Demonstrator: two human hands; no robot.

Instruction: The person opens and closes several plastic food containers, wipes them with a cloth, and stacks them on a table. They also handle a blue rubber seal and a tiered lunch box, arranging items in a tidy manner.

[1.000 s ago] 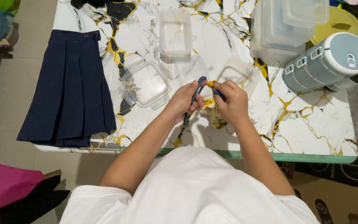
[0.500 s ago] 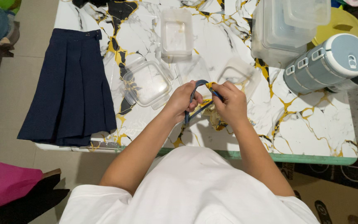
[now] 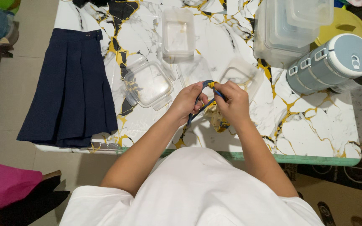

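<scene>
Both hands pinch a narrow dark-blue strap with a yellow piece (image 3: 209,85): left hand (image 3: 188,100) grips the loop, right hand (image 3: 231,100) presses the yellow end, apparently to steady it, above the white gold-veined marble bench (image 3: 315,121). Just beside lie a clear square plastic container (image 3: 148,83) and, further left, a pleated navy skirt (image 3: 70,88).

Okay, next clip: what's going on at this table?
A person in a white top stands at a marble-patterned table, both hands raised just above it. The left hand and right hand pinch a dark blue strap with a small yellow piece at its top. A navy pleated skirt lies flat on the left; clear plastic containers and a stacked grey-blue lunch box sit around.
</scene>
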